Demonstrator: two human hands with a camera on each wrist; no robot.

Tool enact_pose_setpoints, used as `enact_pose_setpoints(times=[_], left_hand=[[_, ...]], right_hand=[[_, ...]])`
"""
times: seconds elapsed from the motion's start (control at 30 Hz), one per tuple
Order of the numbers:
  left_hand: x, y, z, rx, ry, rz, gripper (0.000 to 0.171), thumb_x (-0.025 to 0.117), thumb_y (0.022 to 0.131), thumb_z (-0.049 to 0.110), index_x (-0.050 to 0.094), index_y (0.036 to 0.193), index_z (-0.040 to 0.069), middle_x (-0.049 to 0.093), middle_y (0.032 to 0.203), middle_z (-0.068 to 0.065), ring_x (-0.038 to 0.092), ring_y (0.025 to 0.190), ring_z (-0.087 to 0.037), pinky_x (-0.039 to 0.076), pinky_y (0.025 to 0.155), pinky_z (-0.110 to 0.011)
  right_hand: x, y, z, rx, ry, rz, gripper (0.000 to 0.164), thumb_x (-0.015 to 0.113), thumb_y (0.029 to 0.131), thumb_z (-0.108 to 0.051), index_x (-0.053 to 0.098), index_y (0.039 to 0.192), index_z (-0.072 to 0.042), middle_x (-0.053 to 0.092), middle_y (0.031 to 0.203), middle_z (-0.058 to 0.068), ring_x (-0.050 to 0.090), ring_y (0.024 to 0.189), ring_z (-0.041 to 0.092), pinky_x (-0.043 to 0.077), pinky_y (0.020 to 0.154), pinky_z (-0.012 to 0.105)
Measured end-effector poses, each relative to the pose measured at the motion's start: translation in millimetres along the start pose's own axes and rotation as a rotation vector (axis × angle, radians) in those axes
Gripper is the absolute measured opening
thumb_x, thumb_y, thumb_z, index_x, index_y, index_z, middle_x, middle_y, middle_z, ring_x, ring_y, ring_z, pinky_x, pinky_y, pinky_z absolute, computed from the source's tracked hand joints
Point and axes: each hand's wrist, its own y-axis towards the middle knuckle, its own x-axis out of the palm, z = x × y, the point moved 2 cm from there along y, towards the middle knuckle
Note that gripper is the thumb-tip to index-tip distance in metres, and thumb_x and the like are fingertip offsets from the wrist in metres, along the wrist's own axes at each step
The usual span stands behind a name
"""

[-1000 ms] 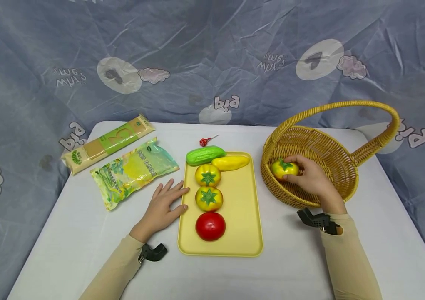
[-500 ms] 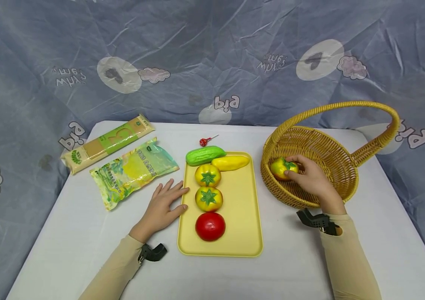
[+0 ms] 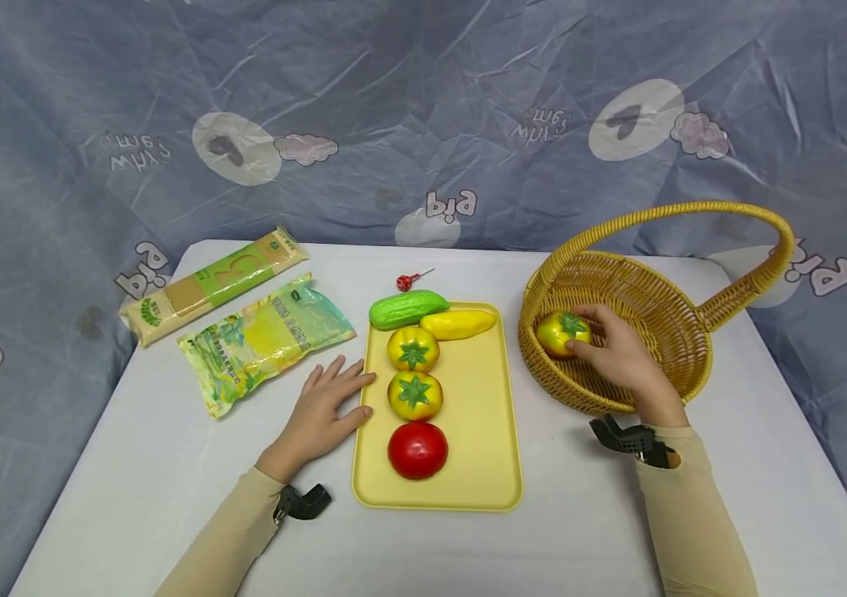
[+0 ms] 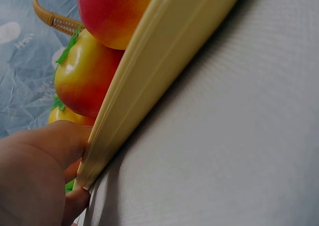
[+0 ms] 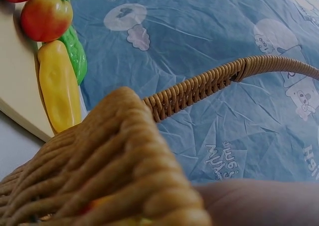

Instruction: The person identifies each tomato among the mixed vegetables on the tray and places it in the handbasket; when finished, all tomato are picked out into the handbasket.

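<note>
My right hand [image 3: 620,355] reaches over the near rim of a woven basket [image 3: 538,369] and pinches a yellow toy tomato [image 3: 556,334] between thumb and fingers. The tomato lies low against the basket's left inner wall, its green calyx turned toward the hand. In the right wrist view the basket's wicker rim [image 5: 144,151] hides most of that hand and the tomato. My left hand [image 3: 318,419] rests with spread fingers at the left edge of a yellow tray [image 3: 479,414]. Its thumb [image 4: 65,138] touches the tray's rim in the left wrist view.
On the tray's left half stand two yellow tomatoes [image 3: 415,395] and a round red fruit [image 3: 418,450]. A green cucumber [image 3: 408,309] and a yellow oblong vegetable [image 3: 459,324] lie at its far end. Beyond is a lollipop [image 3: 405,283]; left are two food packets [image 3: 274,336]. The basket handle [image 3: 680,209] arches high.
The tomato in the basket has tipped, its green calyx swinging right toward my right fingers, and shifted slightly left. My left hand and the things on the tray stay put.
</note>
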Motion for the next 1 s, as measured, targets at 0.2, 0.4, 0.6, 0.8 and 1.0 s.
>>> enact_pose_setpoints(times=[0.2, 0.4, 0.6, 0.8, 1.0], left_hand=[[0.4, 0.5, -0.5, 0.001, 0.005, -0.009, 0.051, 0.07, 0.094, 0.03, 0.061, 0.143, 0.018, 0.048, 0.158, -0.008, 0.027, 0.156, -0.04, 0.011, 0.125, -0.065], [-0.6, 0.7, -0.1, 0.002, 0.012, -0.011, 0.051, 0.07, 0.094, 0.03, 0.061, 0.142, 0.017, 0.048, 0.158, -0.01, 0.027, 0.156, -0.041, 0.011, 0.125, -0.065], [-1.5, 0.3, 0.6, -0.002, 0.013, -0.011, 0.051, 0.07, 0.094, 0.03, 0.061, 0.142, 0.017, 0.048, 0.159, -0.01, 0.027, 0.156, -0.041, 0.01, 0.125, -0.065], [-1.5, 1.1, 1.1, 0.004, 0.009, -0.01, 0.051, 0.07, 0.094, 0.03, 0.061, 0.142, 0.017, 0.048, 0.158, -0.01, 0.027, 0.155, -0.041, 0.01, 0.126, -0.065], [0.8, 1.6, -0.5, 0.005, 0.011, -0.008, 0.051, 0.07, 0.094, 0.029, 0.061, 0.142, 0.017, 0.048, 0.158, -0.011, 0.027, 0.155, -0.042, 0.01, 0.125, -0.065]], right_hand=[[0, -1, 2, 0.014, 0.03, -0.018, 0.073, 0.067, 0.098, -0.025, 0.03, 0.158, -0.005, 0.032, 0.162, 0.028, 0.036, 0.145, 0.054, 0.038, 0.114, 0.067], [1, -1, 1, 0.0, 0.013, -0.027, 0.077, 0.064, 0.1, -0.034, 0.026, 0.161, -0.006, 0.03, 0.163, 0.027, 0.036, 0.145, 0.053, 0.04, 0.112, 0.066], [-1, -2, -1, -0.011, 0.021, -0.01, 0.074, 0.062, 0.101, -0.037, 0.03, 0.159, -0.006, 0.032, 0.162, 0.028, 0.037, 0.144, 0.054, 0.04, 0.111, 0.068], [-2, -4, -4, -0.044, 0.08, 0.081, 0.065, 0.06, 0.102, -0.031, 0.036, 0.155, -0.001, 0.039, 0.157, 0.029, 0.039, 0.143, 0.052, 0.039, 0.112, 0.067], [-5, -14, -10, -0.114, 0.184, 0.384, 0.043, 0.064, 0.101, -0.025, 0.059, 0.137, -0.002, 0.064, 0.134, 0.012, 0.06, 0.121, 0.014, 0.05, 0.101, 0.022]])
